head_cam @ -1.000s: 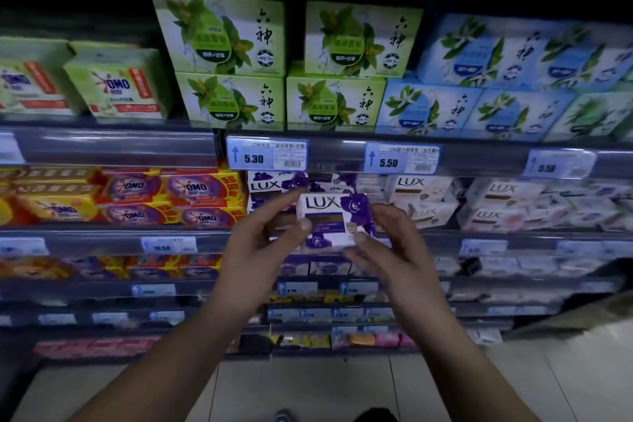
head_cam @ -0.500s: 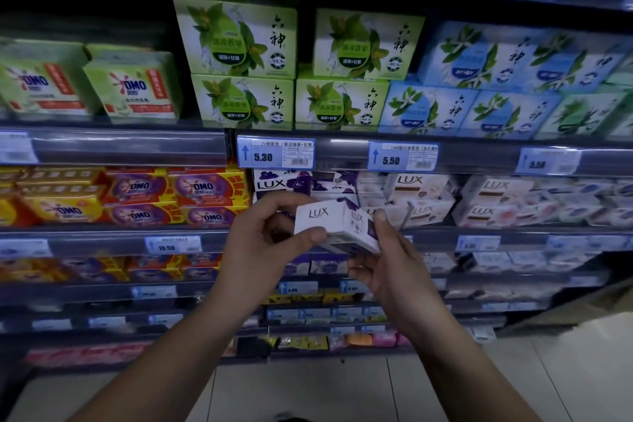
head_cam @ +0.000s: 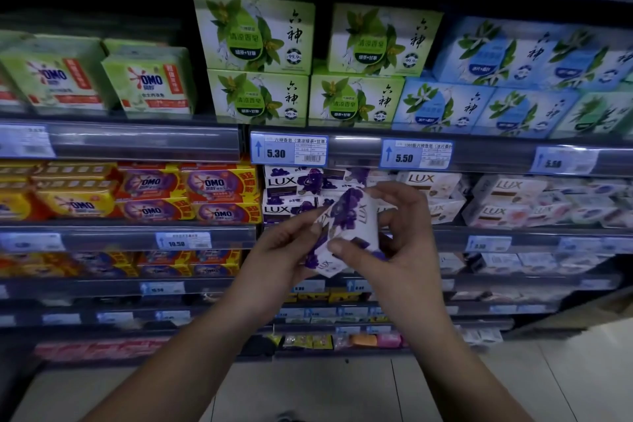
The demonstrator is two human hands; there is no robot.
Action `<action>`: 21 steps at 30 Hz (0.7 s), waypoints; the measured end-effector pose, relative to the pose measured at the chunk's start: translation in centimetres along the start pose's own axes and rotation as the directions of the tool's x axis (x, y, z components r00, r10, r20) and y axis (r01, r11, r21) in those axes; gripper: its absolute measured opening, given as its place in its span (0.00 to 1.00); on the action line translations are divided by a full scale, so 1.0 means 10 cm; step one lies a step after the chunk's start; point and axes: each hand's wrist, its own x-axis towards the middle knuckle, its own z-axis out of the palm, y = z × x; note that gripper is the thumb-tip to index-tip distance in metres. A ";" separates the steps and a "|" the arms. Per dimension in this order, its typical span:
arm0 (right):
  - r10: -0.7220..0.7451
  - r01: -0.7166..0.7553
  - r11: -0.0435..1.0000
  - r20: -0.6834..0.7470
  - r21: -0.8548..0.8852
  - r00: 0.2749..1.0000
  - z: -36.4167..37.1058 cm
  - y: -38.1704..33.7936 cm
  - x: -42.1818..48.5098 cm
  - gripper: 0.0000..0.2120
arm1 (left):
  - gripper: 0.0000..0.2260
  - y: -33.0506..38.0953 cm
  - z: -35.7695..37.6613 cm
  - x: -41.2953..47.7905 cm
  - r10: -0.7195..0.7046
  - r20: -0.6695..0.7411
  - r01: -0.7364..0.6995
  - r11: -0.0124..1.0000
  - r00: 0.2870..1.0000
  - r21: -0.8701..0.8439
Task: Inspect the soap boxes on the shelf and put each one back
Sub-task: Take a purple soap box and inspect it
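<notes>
A white and purple Lux soap box (head_cam: 349, 226) is held in front of the middle shelf, tilted so its long side runs almost upright. My left hand (head_cam: 284, 250) grips its lower left corner. My right hand (head_cam: 404, 233) holds its right side, thumb across the lower front. Behind the box, more purple Lux boxes (head_cam: 291, 181) are stacked on the shelf, partly hidden by my hands.
White and pink Lux boxes (head_cam: 507, 199) fill the shelf to the right, red and yellow OMO packs (head_cam: 150, 195) the left. Green soap boxes (head_cam: 260, 34) and blue ones (head_cam: 513, 86) stand on the shelf above. Price rails (head_cam: 404, 156) front each shelf. Pale floor tiles (head_cam: 308, 387) lie below.
Both hands have turned the Lux box from lying flat with its front facing me to a tilted, nearly upright pose. The hands stayed in front of the same shelf.
</notes>
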 end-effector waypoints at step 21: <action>0.070 -0.095 0.985 0.170 0.146 0.983 -0.12 0.26 0.24 0.27 | 0.22 0.25 -0.26 0.20 0.370 0.064 -0.372 0.879 0.927 0.298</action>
